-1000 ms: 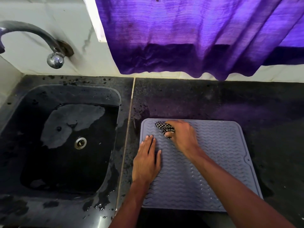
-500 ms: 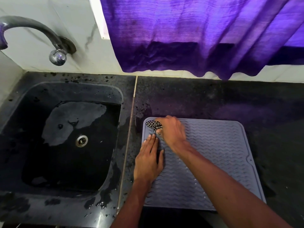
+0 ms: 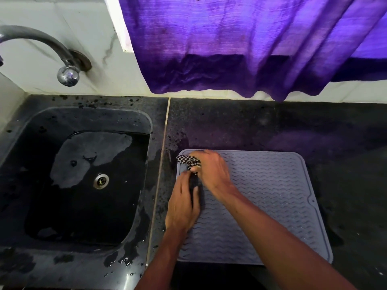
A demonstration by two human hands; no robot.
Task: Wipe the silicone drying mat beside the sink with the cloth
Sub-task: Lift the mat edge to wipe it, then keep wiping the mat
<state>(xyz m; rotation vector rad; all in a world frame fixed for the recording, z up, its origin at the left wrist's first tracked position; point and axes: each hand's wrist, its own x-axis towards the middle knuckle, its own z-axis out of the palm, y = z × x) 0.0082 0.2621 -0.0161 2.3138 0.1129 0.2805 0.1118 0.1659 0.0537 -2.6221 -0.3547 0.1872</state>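
My right hand grips the bunched black-and-white checked cloth, fingers curled round it. Over the last second this hand travels leftward along the far edge of the grey ribbed silicone drying mat. The cloth now sits at the mat's far-left corner, just ahead of my left fingers. My left hand remains flat, fingers straight, pressing the mat's near-left edge onto the dark surface. Judgement: the far strip is covered; the area right of and behind my right fingers remains to be wiped.
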